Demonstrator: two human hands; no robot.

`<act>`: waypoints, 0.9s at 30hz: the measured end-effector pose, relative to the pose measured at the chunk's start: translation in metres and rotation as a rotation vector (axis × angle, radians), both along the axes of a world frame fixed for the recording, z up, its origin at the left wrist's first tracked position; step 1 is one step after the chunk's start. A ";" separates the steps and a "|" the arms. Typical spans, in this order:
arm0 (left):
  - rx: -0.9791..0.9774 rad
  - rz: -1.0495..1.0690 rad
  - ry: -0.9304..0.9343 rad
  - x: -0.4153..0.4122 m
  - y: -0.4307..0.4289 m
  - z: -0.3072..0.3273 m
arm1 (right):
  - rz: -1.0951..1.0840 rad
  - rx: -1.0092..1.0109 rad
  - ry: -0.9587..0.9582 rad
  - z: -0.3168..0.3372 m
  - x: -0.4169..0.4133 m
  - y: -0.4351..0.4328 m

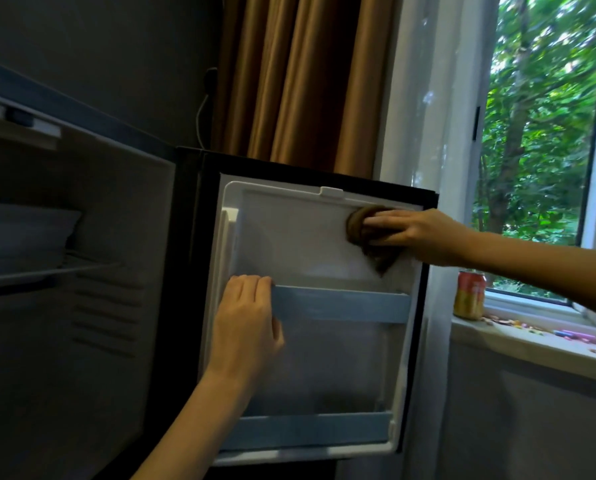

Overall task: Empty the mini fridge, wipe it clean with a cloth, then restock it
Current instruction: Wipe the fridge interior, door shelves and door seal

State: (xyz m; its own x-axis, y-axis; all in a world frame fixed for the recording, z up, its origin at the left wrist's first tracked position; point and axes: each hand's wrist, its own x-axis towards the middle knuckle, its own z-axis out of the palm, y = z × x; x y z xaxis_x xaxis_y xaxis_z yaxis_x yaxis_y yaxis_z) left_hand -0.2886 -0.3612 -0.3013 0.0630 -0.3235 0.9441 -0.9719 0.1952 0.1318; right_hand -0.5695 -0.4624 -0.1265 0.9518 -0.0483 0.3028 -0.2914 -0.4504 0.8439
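The mini fridge stands open, its dim interior [92, 271] at the left and its door [289, 237] swung out in the middle. My right hand [424, 235] presses a bunched brown cloth [365, 237] against the white inner panel near the door's upper right corner. My left hand [248, 317] grips the left end of the upper pale blue door rail [345, 303]. A second blue rail [310, 429] runs along the door's bottom. Both door shelves show no items. A wire shelf [47, 271] crosses the interior with a pale tray above it.
An orange and yellow drink can [469, 294] stands on the windowsill [532, 348] at the right, with small colourful bits scattered beside it. Brown curtains [296, 81] hang behind the fridge. The window [539, 133] looks onto green trees.
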 end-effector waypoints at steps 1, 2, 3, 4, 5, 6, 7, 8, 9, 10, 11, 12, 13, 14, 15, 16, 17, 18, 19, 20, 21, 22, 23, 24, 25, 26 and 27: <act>-0.002 0.005 -0.012 0.000 0.000 0.000 | -0.042 -0.002 -0.005 -0.007 -0.003 0.001; -0.002 0.008 -0.024 0.000 -0.001 0.001 | -0.090 0.000 0.017 -0.013 -0.007 0.003; 0.005 0.009 -0.033 -0.001 -0.001 0.001 | -0.130 0.006 0.038 -0.017 -0.009 0.003; 0.012 0.011 -0.037 -0.002 -0.001 0.001 | -0.182 0.034 0.053 -0.018 -0.010 0.005; 0.016 0.014 -0.036 -0.002 0.000 0.002 | -0.224 0.062 0.073 -0.017 -0.006 0.008; 0.018 0.011 -0.033 -0.002 0.001 0.002 | -0.261 0.082 0.094 -0.019 0.001 0.011; 0.023 0.006 -0.032 -0.002 0.003 0.002 | -0.289 0.100 0.132 -0.023 0.009 0.010; 0.028 0.003 -0.034 -0.003 0.003 0.003 | -0.378 0.136 0.175 -0.027 0.018 0.010; 0.030 0.009 -0.039 -0.002 0.003 0.003 | -0.476 0.192 0.205 -0.033 0.026 0.009; 0.028 0.025 -0.049 -0.002 0.002 0.004 | -0.574 0.263 0.210 -0.037 0.031 0.010; 0.024 0.040 -0.059 -0.002 0.000 0.005 | -0.651 0.327 0.203 -0.039 0.034 0.009; 0.026 0.047 -0.068 -0.003 -0.001 0.005 | -0.698 0.372 0.196 -0.038 0.038 0.012; 0.032 0.048 -0.071 -0.004 -0.002 0.006 | -0.729 0.416 0.174 -0.037 0.041 0.013; 0.038 0.050 -0.071 -0.004 -0.002 0.006 | -0.739 0.479 0.124 -0.035 0.043 0.016; 0.046 0.056 -0.073 -0.003 -0.002 0.006 | -0.722 0.584 0.047 -0.035 0.045 0.018; 0.055 0.067 -0.076 -0.002 0.000 0.005 | -0.674 0.729 -0.048 -0.036 0.046 0.020; 0.064 0.082 -0.081 -0.002 0.002 0.004 | -0.594 0.888 -0.141 -0.037 0.046 0.024; 0.074 0.099 -0.090 -0.002 0.004 0.003 | -0.487 1.002 -0.223 -0.037 0.045 0.029; 0.081 0.122 -0.096 -0.002 0.005 0.003 | -0.383 1.038 -0.297 -0.034 0.044 0.034; 0.097 0.146 -0.092 -0.002 0.006 0.004 | -0.285 1.017 -0.371 -0.028 0.041 0.040; 0.120 0.165 -0.086 -0.004 0.006 0.005 | -0.179 0.950 -0.462 -0.021 0.037 0.047; 0.143 0.175 -0.083 -0.007 0.005 0.007 | -0.050 0.854 -0.561 -0.012 0.031 0.056; 0.154 0.172 -0.097 -0.011 0.004 0.008 | 0.080 0.727 -0.660 -0.002 0.023 0.066; 0.149 0.151 -0.126 -0.018 0.003 0.008 | 0.189 0.575 -0.745 0.007 0.014 0.076; 0.134 0.111 -0.166 -0.028 0.002 0.007 | 0.248 0.414 -0.810 0.013 0.004 0.085; 0.125 0.055 -0.204 -0.041 0.002 0.006 | 0.263 0.277 -0.854 0.015 -0.008 0.092; 0.124 -0.003 -0.237 -0.055 0.001 0.004 | 0.246 0.168 -0.885 0.011 -0.018 0.097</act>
State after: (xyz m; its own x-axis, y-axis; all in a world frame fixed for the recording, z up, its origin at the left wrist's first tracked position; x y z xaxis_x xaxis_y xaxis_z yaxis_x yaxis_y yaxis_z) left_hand -0.3436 -0.3600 -0.2968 -0.1559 -0.4373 0.8857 -0.9779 0.1946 -0.0761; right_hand -0.5877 -0.3651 -0.1155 0.3668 0.0155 0.9302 -0.6775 -0.6808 0.2785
